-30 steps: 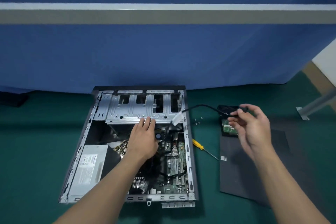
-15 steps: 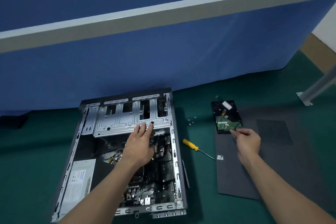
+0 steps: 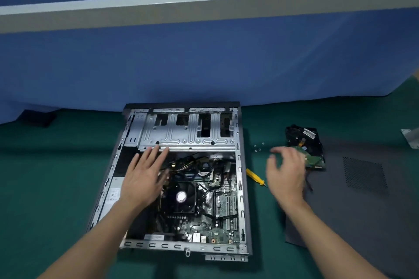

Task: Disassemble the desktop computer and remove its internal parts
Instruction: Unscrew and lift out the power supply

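The opened desktop case (image 3: pixel 240 190) lies flat on the green table, its silver drive cage (image 3: pixel 188 133) at the far end. Inside it I see the motherboard (image 3: pixel 217 217), a black CPU fan (image 3: pixel 181 196) and the power supply (image 3: pixel 113 192) on the left. My left hand (image 3: pixel 145 176) hovers flat over the case's left side, fingers spread, fingertips near the drive cage edge. My right hand (image 3: pixel 286 170) is blurred, open and empty, in the air between the case and the removed hard drive (image 3: pixel 306 142), whose green board faces up.
A yellow-handled screwdriver (image 3: pixel 255 176) lies just right of the case. Several small screws (image 3: pixel 258 146) sit loose beyond it. The dark side panel (image 3: pixel 362 188) lies flat on the right under the hard drive. A blue partition stands behind the table.
My right hand left the hard drive and its cable on the side panel and moved left toward the case, now empty. My left hand slid left and back inside the case.
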